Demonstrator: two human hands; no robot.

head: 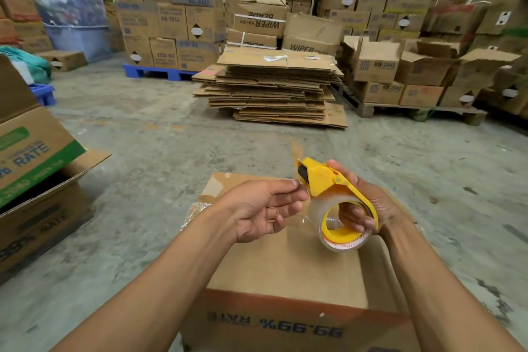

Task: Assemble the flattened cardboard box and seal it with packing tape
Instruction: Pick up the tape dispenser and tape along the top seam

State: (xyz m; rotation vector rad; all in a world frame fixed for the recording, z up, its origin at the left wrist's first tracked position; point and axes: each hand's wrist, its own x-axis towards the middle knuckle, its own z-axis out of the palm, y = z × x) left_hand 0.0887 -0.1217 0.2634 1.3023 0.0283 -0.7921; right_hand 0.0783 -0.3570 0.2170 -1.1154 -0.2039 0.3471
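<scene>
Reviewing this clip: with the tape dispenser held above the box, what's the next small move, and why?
Probably pinch the loose tape end with the left hand and pull out a short length. The right hand grips the yellow tape dispenser above the cardboard box, the left fingertips sit right at its front end, and no fresh tape clearly crosses the box top yet.
</scene>
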